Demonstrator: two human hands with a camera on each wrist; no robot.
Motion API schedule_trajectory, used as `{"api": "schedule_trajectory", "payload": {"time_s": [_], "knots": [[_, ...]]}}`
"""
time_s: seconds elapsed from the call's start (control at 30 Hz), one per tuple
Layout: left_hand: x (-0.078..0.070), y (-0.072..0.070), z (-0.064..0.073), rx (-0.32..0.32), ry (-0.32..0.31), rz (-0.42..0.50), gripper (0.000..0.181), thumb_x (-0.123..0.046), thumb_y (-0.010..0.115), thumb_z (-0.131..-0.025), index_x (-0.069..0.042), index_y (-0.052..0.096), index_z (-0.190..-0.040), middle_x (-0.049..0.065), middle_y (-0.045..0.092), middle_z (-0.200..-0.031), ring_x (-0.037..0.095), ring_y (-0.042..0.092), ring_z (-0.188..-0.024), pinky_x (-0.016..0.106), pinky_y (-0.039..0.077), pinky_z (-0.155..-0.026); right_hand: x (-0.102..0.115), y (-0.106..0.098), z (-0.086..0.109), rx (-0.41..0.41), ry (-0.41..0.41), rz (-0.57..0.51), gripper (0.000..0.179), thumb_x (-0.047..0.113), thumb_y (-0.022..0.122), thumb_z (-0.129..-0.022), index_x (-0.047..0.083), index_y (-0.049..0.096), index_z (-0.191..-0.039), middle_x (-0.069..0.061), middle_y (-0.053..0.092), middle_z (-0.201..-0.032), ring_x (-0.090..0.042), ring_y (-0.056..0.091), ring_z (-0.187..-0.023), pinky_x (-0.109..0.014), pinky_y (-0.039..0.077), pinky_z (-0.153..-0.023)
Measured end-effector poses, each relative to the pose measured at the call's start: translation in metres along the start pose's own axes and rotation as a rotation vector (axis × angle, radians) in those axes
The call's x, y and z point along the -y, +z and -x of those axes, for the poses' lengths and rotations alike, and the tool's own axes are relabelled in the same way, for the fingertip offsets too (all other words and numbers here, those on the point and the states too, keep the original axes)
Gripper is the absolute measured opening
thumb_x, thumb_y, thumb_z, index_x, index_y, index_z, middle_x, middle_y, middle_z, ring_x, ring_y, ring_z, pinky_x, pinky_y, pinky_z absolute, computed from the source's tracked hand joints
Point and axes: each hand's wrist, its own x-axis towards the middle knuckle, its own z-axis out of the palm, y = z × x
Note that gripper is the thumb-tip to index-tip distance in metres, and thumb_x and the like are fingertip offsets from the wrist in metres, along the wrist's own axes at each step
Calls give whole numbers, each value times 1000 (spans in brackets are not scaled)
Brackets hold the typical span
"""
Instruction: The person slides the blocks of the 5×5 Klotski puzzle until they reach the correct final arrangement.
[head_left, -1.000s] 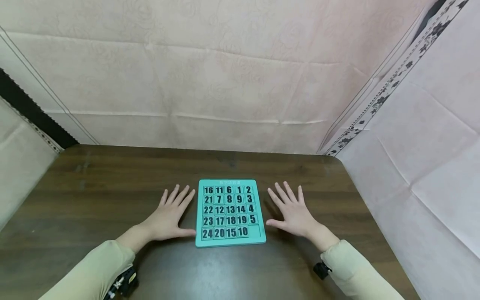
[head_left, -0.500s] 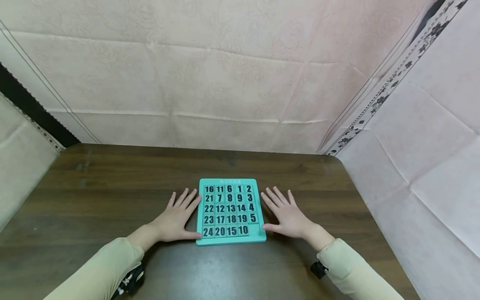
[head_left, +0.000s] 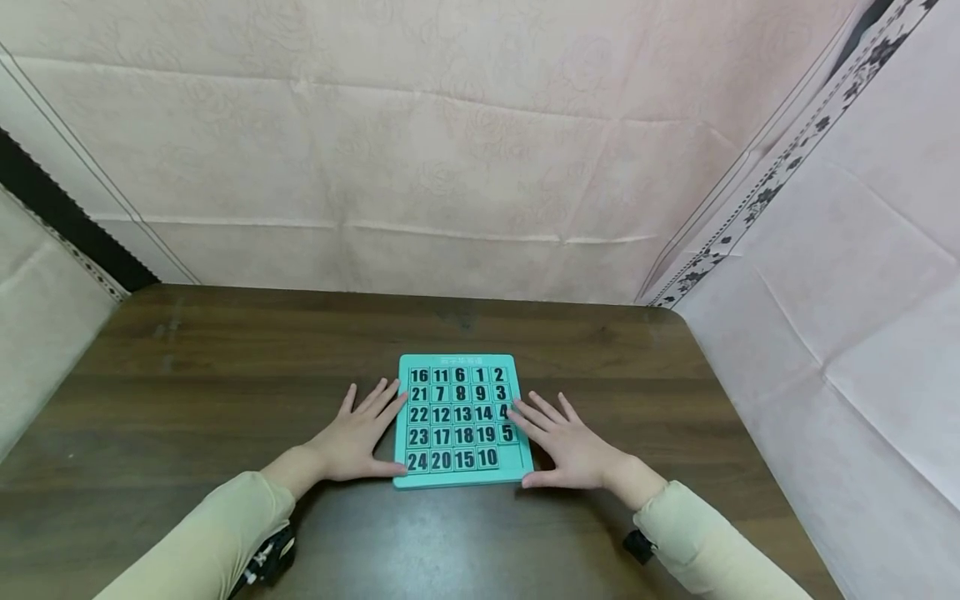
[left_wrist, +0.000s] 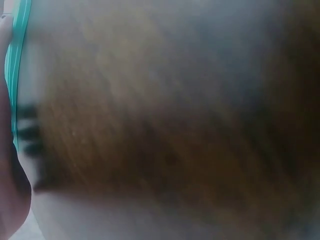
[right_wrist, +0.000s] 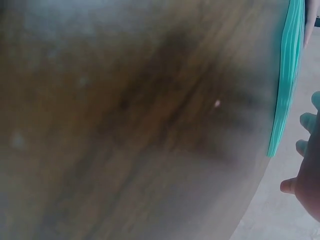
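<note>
A teal number slide puzzle (head_left: 462,481) lies flat on the brown table, its numbered tiles in rows and a gap at the lower right corner. My left hand (head_left: 348,442) is spread along the puzzle's left side, thumb and index fingertip at its edge. My right hand (head_left: 573,450) is spread at the right side; its index fingertip reaches over the frame to the 4 tile, and its thumb is near the lower right corner. In the left wrist view the puzzle's edge (left_wrist: 17,55) and part of the left hand (left_wrist: 10,195) show. The right wrist view shows the right hand (right_wrist: 310,170) beside the puzzle (right_wrist: 289,75).
The wooden table (head_left: 225,375) reaches back to a pale cloth wall (head_left: 450,167). Another pale cloth (head_left: 862,292) hangs along the right side. Black wrist devices (head_left: 640,546) sit under both sleeves.
My left hand has moved right to the puzzle's left edge. My right hand has shifted left and toward me, its index finger now over the puzzle's right column. The tiles keep their order.
</note>
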Motion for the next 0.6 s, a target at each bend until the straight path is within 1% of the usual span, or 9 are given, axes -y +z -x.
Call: {"api": "schedule_trajectory", "payload": {"time_s": [0.23,0.4,0.6], "knots": [[1,1,0,-7,9,-11,106,-73,57,-73,-11,19,-150,12,11,-158,33,8,-146,66,2,-109,0,2,2,0,-11,14,90,62,55,-82,17,18,-151,-7,15,-158,-35,12,-145,-65,6,-110],[2,2,0,-6,12,-10,106,-73,57,-73,-10,19,-151,12,11,-158,33,8,-146,66,2,-109,3,4,5,23,-9,9,90,64,53,-82,19,17,-151,-4,13,-159,-31,10,-146,-63,4,-111],[2,2,0,0,12,-17,107,-74,55,-74,-10,18,-151,12,10,-158,33,8,-146,64,4,-111,12,7,6,30,-63,32,91,65,53,-82,19,18,-151,-4,15,-158,-31,10,-146,-63,5,-111]]}}
